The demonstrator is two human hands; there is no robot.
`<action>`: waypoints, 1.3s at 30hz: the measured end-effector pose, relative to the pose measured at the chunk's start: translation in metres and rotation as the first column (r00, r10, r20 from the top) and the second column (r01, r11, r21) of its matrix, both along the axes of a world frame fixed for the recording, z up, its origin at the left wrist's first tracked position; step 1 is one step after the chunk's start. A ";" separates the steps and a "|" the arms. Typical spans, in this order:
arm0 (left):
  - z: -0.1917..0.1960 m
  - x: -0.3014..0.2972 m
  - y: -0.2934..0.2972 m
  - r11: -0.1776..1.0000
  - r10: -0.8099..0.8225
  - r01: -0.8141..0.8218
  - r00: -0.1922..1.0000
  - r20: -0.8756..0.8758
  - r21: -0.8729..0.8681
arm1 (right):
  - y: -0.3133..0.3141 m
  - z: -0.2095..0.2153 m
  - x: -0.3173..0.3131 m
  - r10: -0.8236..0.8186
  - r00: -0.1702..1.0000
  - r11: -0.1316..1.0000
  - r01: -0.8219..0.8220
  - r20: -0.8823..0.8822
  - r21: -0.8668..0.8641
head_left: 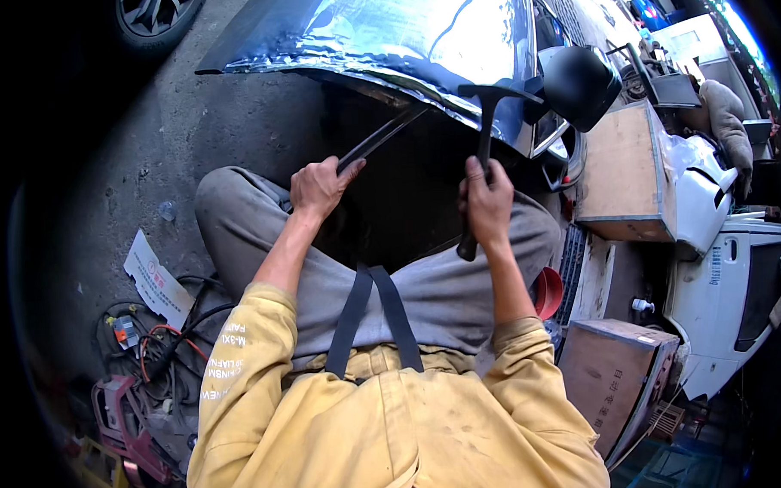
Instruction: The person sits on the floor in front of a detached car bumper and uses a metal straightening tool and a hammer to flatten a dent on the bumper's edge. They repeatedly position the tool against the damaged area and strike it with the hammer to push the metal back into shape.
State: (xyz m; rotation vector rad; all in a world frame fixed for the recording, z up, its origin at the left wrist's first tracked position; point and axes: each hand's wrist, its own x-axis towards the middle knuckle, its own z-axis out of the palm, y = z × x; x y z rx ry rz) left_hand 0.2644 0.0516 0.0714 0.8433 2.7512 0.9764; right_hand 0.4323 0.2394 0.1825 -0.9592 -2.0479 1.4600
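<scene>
A dark metal bar [381,139] is gripped in my left hand [315,193], the fingers wrapped round its near end. Its far end reaches the underside of a shiny blue car door panel [392,37], whose near edge is crumpled and wavy. My right hand [489,203] is closed on the handle of a dark hammer [489,111], held upright with its head at the panel's edge, left of the side mirror [581,87]. Whether the hammer head touches the panel, I cannot tell. Both hands are above my bent grey-trousered legs.
Wooden boxes [620,176] stand at the right, near a white vehicle body part [719,293]. A red bowl-shaped thing [547,292] is beside my right knee. At the left lie tangled cables [166,355], a torn white board [157,280] and a dark red metal frame [126,425].
</scene>
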 end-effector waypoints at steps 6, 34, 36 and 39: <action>0.008 0.002 -0.001 0.996 0.006 -0.008 1.000 -0.026 -0.084 | 0.024 0.116 -0.013 -0.024 0.808 0.969 0.164 -0.588 0.185; 0.014 0.006 0.008 0.998 0.032 -0.033 0.999 -0.014 -0.061 | -0.007 -0.008 0.006 0.061 0.997 0.933 -0.074 0.047 0.352; 0.017 0.006 0.009 0.996 0.045 -0.047 0.999 -0.027 -0.071 | -0.007 -0.029 0.005 0.081 0.996 0.899 -0.054 -0.044 0.435; 0.016 0.006 0.013 0.995 0.026 -0.027 1.000 -0.011 -0.093 | -0.023 -0.060 0.023 0.063 0.998 0.966 -0.065 0.016 0.252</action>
